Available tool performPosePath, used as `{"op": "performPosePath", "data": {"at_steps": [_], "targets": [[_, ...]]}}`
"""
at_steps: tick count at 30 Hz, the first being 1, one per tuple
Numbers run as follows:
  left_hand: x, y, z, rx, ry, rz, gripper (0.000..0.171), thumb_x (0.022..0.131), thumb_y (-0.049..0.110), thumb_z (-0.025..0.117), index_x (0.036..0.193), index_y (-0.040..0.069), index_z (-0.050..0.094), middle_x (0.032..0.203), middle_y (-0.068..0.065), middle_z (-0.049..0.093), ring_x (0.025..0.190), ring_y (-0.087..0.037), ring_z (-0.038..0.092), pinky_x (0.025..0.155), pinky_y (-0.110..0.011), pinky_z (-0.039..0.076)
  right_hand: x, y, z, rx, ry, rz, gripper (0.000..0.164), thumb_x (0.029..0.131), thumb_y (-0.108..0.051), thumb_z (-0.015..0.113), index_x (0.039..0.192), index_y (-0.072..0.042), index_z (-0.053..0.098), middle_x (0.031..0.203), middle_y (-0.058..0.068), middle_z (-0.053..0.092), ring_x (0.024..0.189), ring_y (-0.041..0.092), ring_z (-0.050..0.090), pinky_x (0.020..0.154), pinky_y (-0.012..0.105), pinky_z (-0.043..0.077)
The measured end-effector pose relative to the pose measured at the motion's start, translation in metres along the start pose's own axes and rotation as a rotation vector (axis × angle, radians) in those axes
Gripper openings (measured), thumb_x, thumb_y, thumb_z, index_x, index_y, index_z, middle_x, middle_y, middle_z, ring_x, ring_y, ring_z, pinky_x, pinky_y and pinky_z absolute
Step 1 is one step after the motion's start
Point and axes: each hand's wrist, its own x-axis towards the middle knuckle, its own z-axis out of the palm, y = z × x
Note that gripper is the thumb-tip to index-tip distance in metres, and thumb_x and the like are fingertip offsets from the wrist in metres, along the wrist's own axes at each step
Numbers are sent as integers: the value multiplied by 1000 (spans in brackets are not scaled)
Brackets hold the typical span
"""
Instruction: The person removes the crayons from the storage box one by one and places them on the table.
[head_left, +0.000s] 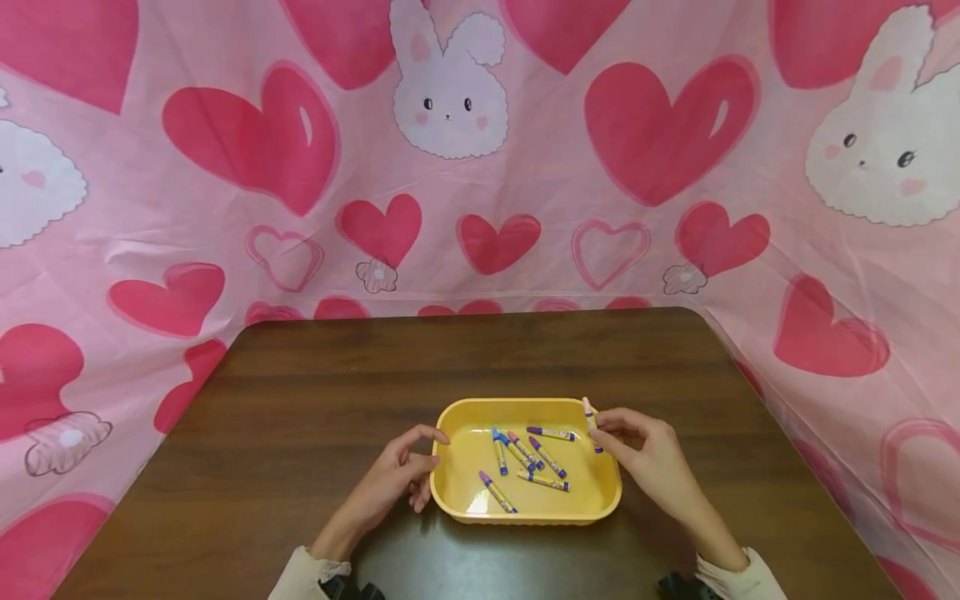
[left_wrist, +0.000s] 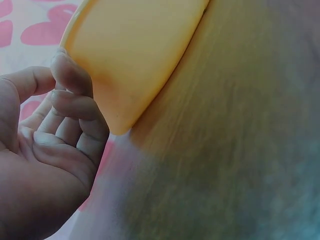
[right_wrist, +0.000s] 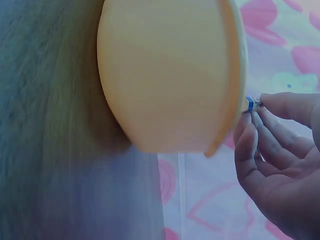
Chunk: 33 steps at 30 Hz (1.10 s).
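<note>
A yellow plastic tray (head_left: 461, 483) sits on the table with several crayons (head_left: 546, 457) scattered over its floor, in yellow wrappers with blue, purple, pink and pale tips. My left hand (head_left: 390, 475) holds the tray's left rim between thumb and curled fingers; its wrist view shows the fingertips right at the edge of the tray (left_wrist: 135, 45). Over the right end of the tray, my right hand (head_left: 652, 450) pinches a pale-tipped crayon (head_left: 588, 414) between thumb and fingers, tip pointing away. In the right wrist view the tray wall hides most of this crayon (right_wrist: 250, 104).
The dark brown wooden table (head_left: 337, 375) extends behind the tray and to both sides. A pink cloth (head_left: 540, 167) printed with hearts and rabbits hangs around its back and sides.
</note>
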Motion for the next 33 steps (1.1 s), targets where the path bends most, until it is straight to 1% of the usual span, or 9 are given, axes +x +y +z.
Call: {"op": "performPosePath", "data": {"at_steps": [3,7,11,15,19,22,26,30,33], "targets": [[-1,-1,0,-16,-1,4,39,101,11,55,132,-7,40,56,-1,58,45,-13,53,45,-23,44,-2,4,-8,74,7,50,17,89,-10,75,102,0,71,90,8,73,81,11,70,72,23,57],[-2,-2,0,-33,1,13,39,101,11,55,132,-7,39,56,0,58,44,-12,53,45,-23,44,-3,9,-17,133,35,89,18,89,-8,75,102,4,70,89,9,73,78,15,71,68,27,58],[-2,-3,0,-40,11,22,39,101,13,56,131,-6,40,55,0,58,44,-12,54,45,-23,44,-2,15,-23,132,69,110,18,89,-8,75,103,4,70,88,6,73,77,14,71,66,27,58],[-2,-5,-1,-45,9,22,35,101,13,56,131,-3,43,55,0,58,45,-12,54,45,-23,44,-3,21,-28,123,81,127,20,89,-7,74,104,5,70,88,6,73,77,10,71,66,27,58],[-2,-5,-1,-47,8,17,34,101,12,55,130,-1,44,55,0,58,45,-12,54,45,-23,44,-3,25,-32,110,88,131,21,89,-7,74,104,7,69,87,7,73,75,11,71,65,28,58],[-2,-4,0,-43,10,15,36,101,14,56,131,-3,43,55,0,58,45,-12,54,45,-23,44,-3,26,-36,89,103,152,21,88,-7,75,103,7,69,86,7,73,73,12,71,64,28,58],[-2,-3,0,-40,13,9,39,101,15,57,132,-3,43,55,0,58,44,-12,54,45,-23,44,-4,28,-39,44,102,223,24,87,-10,77,102,7,70,85,9,74,71,9,70,62,27,58],[-2,-3,1,-40,17,7,38,101,14,57,131,-3,43,55,-1,58,44,-12,54,45,-23,44,-3,32,-39,-67,71,287,23,86,-14,79,99,3,73,84,10,74,67,12,70,61,29,57],[-2,-3,0,-39,20,6,37,101,13,57,131,-3,44,55,-1,58,44,-12,54,45,-23,44,-2,34,-37,-145,35,316,19,85,-14,79,96,0,74,83,10,75,63,16,69,59,29,56]]}}
